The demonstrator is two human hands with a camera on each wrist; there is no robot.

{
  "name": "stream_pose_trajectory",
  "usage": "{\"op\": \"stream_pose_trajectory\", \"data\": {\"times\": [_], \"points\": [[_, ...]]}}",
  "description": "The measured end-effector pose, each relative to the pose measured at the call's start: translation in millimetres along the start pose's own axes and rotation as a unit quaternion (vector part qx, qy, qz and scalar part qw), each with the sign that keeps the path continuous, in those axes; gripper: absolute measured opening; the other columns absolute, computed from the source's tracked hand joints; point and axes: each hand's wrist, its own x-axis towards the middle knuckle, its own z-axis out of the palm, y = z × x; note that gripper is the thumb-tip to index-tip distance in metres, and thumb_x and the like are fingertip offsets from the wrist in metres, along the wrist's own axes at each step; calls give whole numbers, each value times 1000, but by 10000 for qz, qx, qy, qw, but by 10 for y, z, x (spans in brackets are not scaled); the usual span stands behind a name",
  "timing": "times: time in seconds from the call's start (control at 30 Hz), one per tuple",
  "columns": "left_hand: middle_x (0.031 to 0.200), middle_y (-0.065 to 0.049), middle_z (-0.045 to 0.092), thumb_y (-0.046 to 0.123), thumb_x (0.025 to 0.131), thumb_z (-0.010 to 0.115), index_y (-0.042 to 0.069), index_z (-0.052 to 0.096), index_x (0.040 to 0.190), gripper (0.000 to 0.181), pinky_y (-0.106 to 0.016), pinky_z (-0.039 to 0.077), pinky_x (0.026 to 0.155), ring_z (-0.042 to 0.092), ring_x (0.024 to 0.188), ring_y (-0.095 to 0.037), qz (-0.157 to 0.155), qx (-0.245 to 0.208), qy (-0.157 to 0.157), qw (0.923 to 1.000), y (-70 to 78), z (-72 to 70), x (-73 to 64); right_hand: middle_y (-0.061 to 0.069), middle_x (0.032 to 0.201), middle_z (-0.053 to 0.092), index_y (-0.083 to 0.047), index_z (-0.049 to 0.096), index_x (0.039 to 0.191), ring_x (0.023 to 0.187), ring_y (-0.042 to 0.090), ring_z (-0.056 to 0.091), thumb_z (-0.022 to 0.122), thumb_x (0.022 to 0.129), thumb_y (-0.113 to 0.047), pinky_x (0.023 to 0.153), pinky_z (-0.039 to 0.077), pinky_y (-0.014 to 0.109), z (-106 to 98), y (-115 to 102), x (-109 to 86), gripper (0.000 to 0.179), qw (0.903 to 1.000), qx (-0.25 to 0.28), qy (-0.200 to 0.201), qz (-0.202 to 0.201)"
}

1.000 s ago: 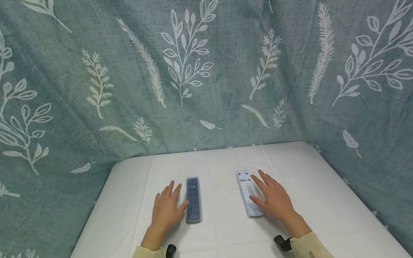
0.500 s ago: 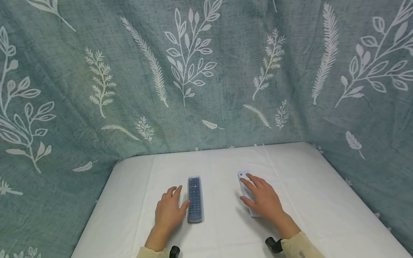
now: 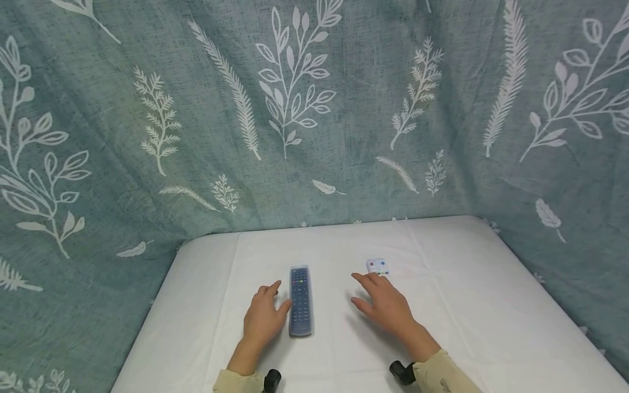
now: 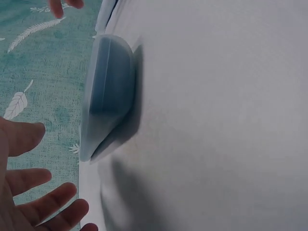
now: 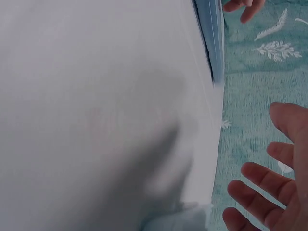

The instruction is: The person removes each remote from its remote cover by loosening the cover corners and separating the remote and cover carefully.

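Observation:
A dark remote control (image 3: 301, 301) in a clear cover lies lengthwise on the white cloth. My left hand (image 3: 265, 316) is just left of it, thumb near its edge; the left wrist view shows a gap between the fingers and the remote (image 4: 108, 91). My right hand (image 3: 385, 311) hovers in front of a white remote control (image 3: 377, 266), fingers spread and holding nothing. Only that remote's far end with coloured buttons shows in the head view; the hand hides the rest. A pale end of it (image 5: 178, 220) appears at the bottom of the right wrist view.
White cloth covers the table (image 3: 339, 360). A green curtain (image 3: 314, 125) with white leaf prints hangs behind it and along both sides. Black wrist straps with camera mounts (image 3: 403, 373) sit at the sleeve cuffs.
My right hand has moved left across the white remote, toward the dark one. The left hand's fingers have bent slightly, staying beside the dark remote. Both remotes lie where they were.

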Motion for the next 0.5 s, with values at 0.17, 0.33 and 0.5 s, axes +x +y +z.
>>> {"op": "stream_pose_trajectory", "data": {"times": [0.17, 0.33, 0.5], "points": [[106, -8, 67, 26, 88, 74, 5, 61, 134, 52, -34, 54, 68, 65, 87, -19, -205, -719, -18, 9972, 31, 48, 64, 1, 114, 67, -20, 56, 140, 89, 10, 58, 71, 92, -33, 69, 49, 27, 84, -148, 97, 52, 9960, 698, -419, 367], [104, -12, 67, 17, 88, 74, -1, 61, 131, 48, -29, 53, 67, 63, 82, -16, -351, -1444, 22, 9889, 56, 94, 110, 2, 107, 68, -16, 58, 139, 75, 5, 50, 70, 93, -28, 63, 42, 23, 179, -266, 214, 49, 9864, 1378, -574, 692], [110, -16, 63, 13, 89, 71, -3, 58, 134, 49, -22, 52, 51, 61, 70, -13, -536, -1849, -152, 9812, 72, 132, 109, 1, 102, 68, -10, 60, 135, 72, 5, 51, 69, 93, -27, 68, 45, 26, 315, -350, 280, 47, 9822, 1518, -739, 827]]}}
